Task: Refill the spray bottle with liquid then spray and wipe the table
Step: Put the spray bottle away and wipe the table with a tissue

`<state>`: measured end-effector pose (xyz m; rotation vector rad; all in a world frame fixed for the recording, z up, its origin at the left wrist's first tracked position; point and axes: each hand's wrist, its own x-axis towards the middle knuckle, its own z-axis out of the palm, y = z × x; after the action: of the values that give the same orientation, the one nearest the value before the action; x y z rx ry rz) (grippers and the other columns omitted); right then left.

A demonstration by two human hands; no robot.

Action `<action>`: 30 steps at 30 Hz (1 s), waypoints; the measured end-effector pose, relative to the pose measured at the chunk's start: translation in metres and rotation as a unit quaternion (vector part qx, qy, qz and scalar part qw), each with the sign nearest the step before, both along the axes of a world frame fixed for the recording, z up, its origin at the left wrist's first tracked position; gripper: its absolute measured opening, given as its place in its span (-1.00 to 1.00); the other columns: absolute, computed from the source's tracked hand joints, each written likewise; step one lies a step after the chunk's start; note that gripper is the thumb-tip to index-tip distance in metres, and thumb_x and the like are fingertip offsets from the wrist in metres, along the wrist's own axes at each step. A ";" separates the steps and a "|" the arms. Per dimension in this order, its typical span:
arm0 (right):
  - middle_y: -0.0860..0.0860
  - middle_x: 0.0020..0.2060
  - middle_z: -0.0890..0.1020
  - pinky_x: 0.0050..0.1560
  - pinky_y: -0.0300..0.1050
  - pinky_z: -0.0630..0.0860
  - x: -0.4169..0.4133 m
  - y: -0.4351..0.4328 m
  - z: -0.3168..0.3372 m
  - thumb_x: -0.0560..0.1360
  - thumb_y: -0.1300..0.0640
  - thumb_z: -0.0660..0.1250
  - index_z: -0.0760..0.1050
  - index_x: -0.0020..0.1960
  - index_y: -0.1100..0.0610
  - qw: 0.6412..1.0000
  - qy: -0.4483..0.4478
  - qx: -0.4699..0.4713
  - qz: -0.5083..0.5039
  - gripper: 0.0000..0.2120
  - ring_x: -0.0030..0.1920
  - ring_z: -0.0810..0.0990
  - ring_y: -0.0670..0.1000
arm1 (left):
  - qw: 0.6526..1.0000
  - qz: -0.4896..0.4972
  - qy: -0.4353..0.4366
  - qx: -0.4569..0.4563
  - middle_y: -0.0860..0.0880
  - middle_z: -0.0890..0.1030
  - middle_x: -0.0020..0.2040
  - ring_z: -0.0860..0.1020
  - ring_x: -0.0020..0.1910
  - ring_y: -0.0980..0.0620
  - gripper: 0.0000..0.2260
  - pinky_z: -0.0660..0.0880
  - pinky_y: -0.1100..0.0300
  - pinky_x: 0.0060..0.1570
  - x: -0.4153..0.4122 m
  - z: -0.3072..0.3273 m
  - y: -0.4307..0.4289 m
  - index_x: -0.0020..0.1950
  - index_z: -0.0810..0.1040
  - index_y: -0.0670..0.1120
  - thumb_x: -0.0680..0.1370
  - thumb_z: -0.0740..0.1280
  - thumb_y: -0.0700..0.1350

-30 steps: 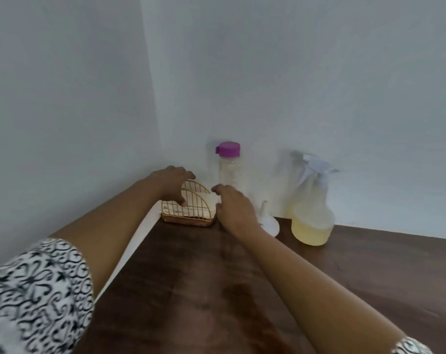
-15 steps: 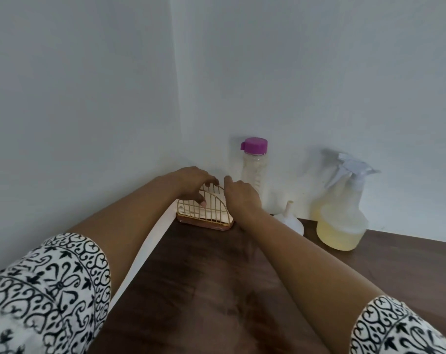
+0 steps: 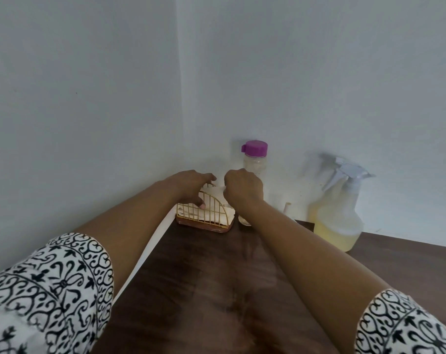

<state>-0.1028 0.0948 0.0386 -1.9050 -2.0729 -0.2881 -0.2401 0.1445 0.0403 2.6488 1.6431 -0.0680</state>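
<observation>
at 12 o'clock, in the far corner of the table (image 3: pixel 217 290), the left hand (image 3: pixel 191 186) gripped the wire napkin holder (image 3: pixel 213 217), fingers curled over its top. the right hand (image 3: pixel 243 191) pinched a white napkin (image 3: pixel 217 191) standing in it. the spray bottle (image 3: pixel 336 215), part full of yellowish liquid, stood at 2 o'clock by the wall (image 3: pixel 319 85), a purple-capped bottle (image 3: pixel 255 159) at 1 o'clock.
</observation>
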 end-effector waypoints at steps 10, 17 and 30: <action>0.05 -0.37 0.61 -0.13 -0.05 0.63 0.031 -0.015 0.051 0.53 0.13 0.25 0.48 -0.18 0.11 0.955 0.282 -0.088 0.032 -0.88 -0.36 0.64 0.03 | 0.989 0.079 -0.109 0.069 -0.07 0.45 0.40 0.43 0.34 -0.10 -0.29 0.39 0.07 0.22 -0.006 -0.024 -0.007 0.49 0.26 0.01 0.41 0.50 0.00; 0.07 -0.25 0.64 -0.13 -0.01 0.65 0.066 -0.040 0.062 0.52 0.25 0.24 0.45 -0.03 0.10 0.945 0.309 -0.096 0.042 -0.92 -0.28 0.71 0.07 | 0.986 0.095 -0.122 0.057 -0.10 0.38 0.45 0.38 0.39 -0.12 -0.30 0.33 0.05 0.30 0.003 -0.026 -0.002 0.52 0.21 -0.04 0.46 0.46 -0.04; 0.00 -0.21 0.62 -0.48 -0.31 0.44 0.116 -0.163 0.099 0.52 0.21 0.32 0.51 -0.04 0.07 0.917 0.365 -0.128 0.101 -0.94 -0.31 0.62 -0.10 | 0.770 0.013 -0.621 -0.146 -0.06 0.61 0.22 0.58 0.17 0.04 -0.55 0.46 0.11 0.25 0.077 0.026 -0.168 0.29 0.49 0.04 0.44 0.31 0.17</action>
<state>0.0127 -0.0678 0.1376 -1.5492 -1.7953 0.6754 -0.1630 -0.0231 0.0665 1.6206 0.9996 1.0675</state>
